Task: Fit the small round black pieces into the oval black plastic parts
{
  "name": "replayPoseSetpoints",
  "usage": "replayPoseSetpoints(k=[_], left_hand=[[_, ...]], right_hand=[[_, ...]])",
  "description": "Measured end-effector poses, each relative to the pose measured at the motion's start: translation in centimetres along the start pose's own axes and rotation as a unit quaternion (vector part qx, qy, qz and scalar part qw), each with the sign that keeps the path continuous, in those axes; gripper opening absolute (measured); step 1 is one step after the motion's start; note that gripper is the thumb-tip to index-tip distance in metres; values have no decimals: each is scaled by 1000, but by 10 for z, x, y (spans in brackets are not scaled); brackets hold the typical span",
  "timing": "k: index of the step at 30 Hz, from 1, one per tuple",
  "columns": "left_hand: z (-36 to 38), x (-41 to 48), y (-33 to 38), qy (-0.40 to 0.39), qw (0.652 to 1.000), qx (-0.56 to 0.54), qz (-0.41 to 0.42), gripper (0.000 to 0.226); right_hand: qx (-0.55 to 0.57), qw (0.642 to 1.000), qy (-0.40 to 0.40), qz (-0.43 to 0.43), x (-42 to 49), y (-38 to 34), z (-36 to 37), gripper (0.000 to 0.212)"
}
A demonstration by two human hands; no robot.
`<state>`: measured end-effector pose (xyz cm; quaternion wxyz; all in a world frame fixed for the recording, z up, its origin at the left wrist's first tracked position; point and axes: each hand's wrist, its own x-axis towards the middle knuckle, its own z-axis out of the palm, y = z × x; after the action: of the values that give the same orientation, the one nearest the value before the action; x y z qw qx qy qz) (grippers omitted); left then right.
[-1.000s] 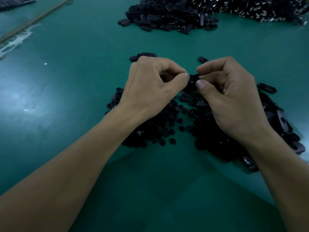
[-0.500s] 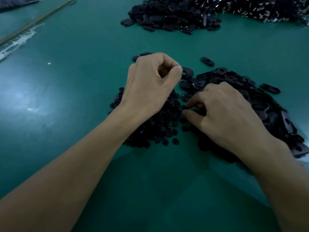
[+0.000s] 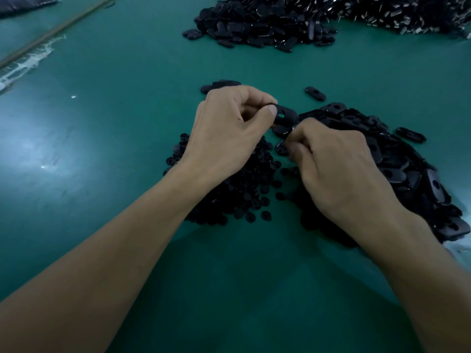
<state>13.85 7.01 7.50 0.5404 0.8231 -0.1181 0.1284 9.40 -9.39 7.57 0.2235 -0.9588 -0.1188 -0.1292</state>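
Black oval part (image 3: pixel 285 116) pinched in left hand (image 3: pixel 229 133), right hand (image 3: pixel 339 171) curled over round pieces (image 3: pixel 229 197), grasp unclear; picking step, next press one into the part.

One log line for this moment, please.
left hand: pinches oval part | right hand: curled beside it, contents hidden | fit: not yet done

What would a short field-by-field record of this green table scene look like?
Left hand: pinches one oval black plastic part, hole visible
Right hand: fingers curled, low between the piles; any held piece hidden
Near left pile: small round black pieces
Near right pile: oval black plastic parts
Far heap: more black parts
Surface: green table
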Motion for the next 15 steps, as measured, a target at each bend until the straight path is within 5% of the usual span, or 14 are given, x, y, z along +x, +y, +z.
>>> replayPoseSetpoints(k=[6,11,15], left_hand=[[2,0,-1,-1,1000,13,-5,9],[3,-1,0,5,998,56,-3,9],[3,-4,0,1,996,84,-2,12]], right_hand=[[45,995,88,-31,-2,1,-2,3],[33,992,118,-37,-1,3,-2,24],[45,991,124,-32,0,5,-4,20]])
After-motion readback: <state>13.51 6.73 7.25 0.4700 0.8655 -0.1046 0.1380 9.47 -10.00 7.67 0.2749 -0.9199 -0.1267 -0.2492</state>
